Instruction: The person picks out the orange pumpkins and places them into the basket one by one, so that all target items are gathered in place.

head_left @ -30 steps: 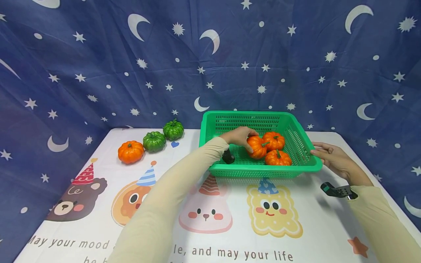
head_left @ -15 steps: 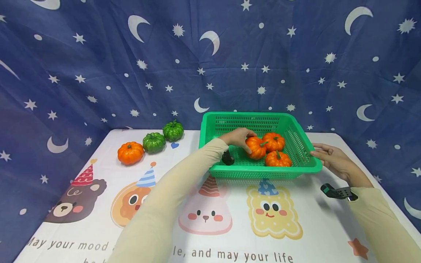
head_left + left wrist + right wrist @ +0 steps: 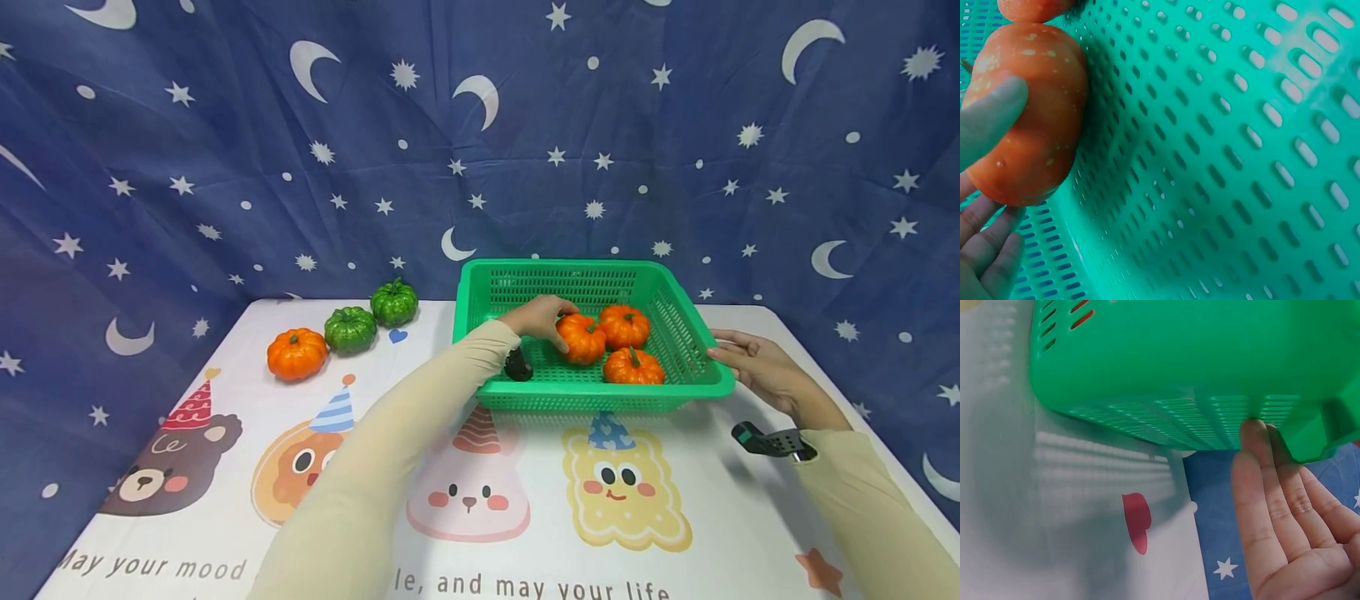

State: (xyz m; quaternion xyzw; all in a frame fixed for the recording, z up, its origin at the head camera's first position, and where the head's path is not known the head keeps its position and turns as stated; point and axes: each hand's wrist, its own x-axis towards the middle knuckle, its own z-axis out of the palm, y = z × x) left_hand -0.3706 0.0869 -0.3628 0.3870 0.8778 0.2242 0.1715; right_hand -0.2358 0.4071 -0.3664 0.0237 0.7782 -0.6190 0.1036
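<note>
In the head view my left hand (image 3: 540,320) reaches into a green plastic basket (image 3: 600,401). It holds an orange pumpkin (image 3: 582,340) low in the basket. The left wrist view has the thumb (image 3: 991,119) across the side of that pumpkin (image 3: 1041,119) and fingers curled at its underside. Two more orange pumpkins lie beside it, one behind (image 3: 624,327) and one toward the front (image 3: 633,367). At the basket's right end is my right hand (image 3: 761,371). In the right wrist view its straight fingers (image 3: 1282,506) touch the outer wall (image 3: 1166,369).
Left of the basket, on the white printed tablecloth (image 3: 547,467), sit an orange pumpkin (image 3: 297,354) and two green ones, one nearer (image 3: 350,330) and one farther back (image 3: 394,302). A blue curtain (image 3: 375,150) with moons and stars hangs behind the table.
The held pumpkin has shifted slightly left with my left hand, and its stem stands more toward its top. My right hand stays at the basket's right end. The head view has tilted up a little.
</note>
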